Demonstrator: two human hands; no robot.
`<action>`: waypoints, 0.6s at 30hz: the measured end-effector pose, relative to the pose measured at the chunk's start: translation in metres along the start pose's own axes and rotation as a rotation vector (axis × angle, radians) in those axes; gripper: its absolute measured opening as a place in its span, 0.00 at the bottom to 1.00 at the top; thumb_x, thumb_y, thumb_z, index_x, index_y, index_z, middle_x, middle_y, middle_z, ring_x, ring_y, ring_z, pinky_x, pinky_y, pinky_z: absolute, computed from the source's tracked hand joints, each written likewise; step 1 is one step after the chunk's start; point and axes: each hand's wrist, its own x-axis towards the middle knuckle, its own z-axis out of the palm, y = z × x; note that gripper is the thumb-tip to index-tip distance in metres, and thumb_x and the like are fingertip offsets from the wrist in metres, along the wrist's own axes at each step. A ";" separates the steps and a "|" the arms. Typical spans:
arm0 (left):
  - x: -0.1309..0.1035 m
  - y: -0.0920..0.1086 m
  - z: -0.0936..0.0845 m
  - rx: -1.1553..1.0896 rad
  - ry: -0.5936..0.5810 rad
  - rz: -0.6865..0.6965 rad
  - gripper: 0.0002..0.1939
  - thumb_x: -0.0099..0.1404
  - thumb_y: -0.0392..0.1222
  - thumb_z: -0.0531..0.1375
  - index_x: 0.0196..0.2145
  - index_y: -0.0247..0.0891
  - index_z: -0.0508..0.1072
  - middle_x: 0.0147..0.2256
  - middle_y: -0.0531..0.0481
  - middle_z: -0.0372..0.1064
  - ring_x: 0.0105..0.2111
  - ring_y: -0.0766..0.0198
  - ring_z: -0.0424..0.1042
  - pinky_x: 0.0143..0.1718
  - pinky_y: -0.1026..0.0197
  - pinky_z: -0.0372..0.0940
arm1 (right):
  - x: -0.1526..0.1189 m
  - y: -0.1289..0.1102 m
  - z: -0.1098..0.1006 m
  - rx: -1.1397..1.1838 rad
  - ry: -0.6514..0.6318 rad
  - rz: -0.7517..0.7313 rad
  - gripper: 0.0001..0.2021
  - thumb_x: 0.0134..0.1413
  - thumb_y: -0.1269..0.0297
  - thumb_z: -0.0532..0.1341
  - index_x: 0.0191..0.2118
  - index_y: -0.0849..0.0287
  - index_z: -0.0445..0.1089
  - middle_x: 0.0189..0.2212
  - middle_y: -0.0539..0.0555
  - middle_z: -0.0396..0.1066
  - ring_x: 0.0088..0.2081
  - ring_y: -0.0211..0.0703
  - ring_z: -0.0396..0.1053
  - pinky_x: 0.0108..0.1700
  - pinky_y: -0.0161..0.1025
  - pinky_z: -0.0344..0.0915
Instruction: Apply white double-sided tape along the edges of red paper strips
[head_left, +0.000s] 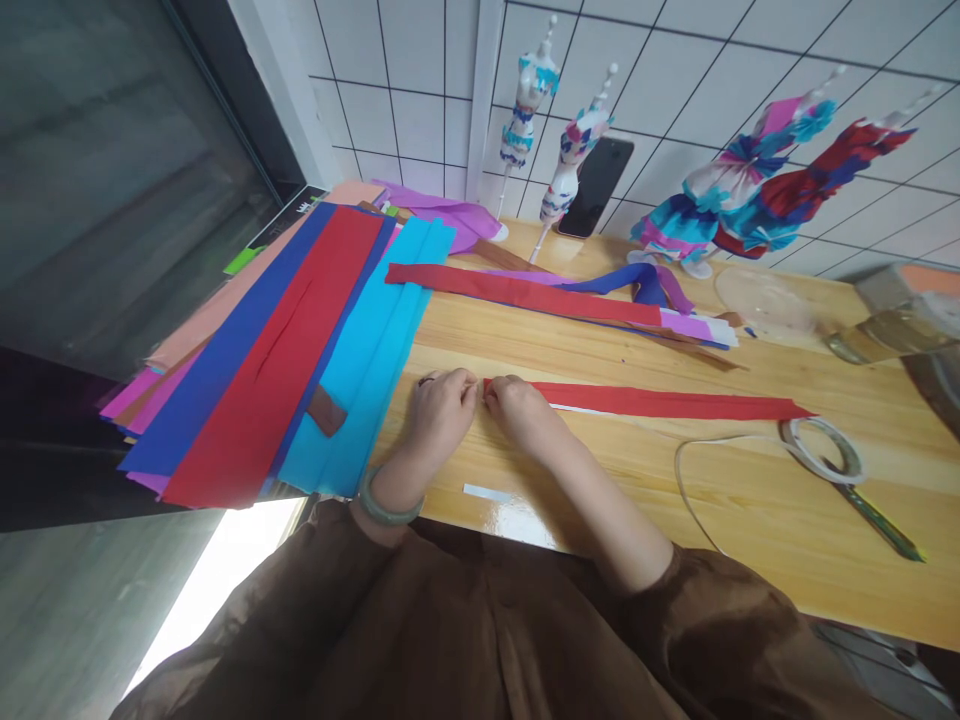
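A long red crepe paper strip [660,402] lies across the wooden table, with a narrow white band of tape showing along its lower edge. At its left end, my right hand [521,412] is closed with the fingertips pinching the paper. My left hand [444,405] is just to the left, its fingers drawn together in a pinch; whatever it holds is too small to make out. A roll of tape [851,465] rests by the strip's right end. Near the front edge lies a short white strip [486,492].
Stacked crepe paper sheets [300,330] cover the left side. More folded strips [540,292] lie behind the red one. Small dress forms [574,160] and a phone [598,188] stand by the tiled wall. A cutter knife [881,520] and a glass jar [862,342] are at right.
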 end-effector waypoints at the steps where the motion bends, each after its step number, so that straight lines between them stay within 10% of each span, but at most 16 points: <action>1: 0.000 0.000 0.000 0.000 -0.001 0.001 0.07 0.61 0.40 0.52 0.33 0.39 0.70 0.31 0.49 0.71 0.34 0.61 0.68 0.38 0.59 0.58 | -0.001 0.001 -0.001 0.005 -0.003 -0.006 0.10 0.58 0.70 0.48 0.35 0.65 0.66 0.34 0.60 0.69 0.36 0.41 0.67 0.36 0.32 0.58; 18: 0.001 0.001 -0.002 0.011 -0.019 -0.005 0.07 0.60 0.38 0.52 0.33 0.39 0.70 0.31 0.49 0.71 0.33 0.62 0.68 0.38 0.59 0.58 | 0.002 -0.003 -0.001 -0.036 -0.027 -0.018 0.10 0.58 0.73 0.48 0.37 0.69 0.66 0.35 0.63 0.68 0.39 0.45 0.66 0.39 0.35 0.59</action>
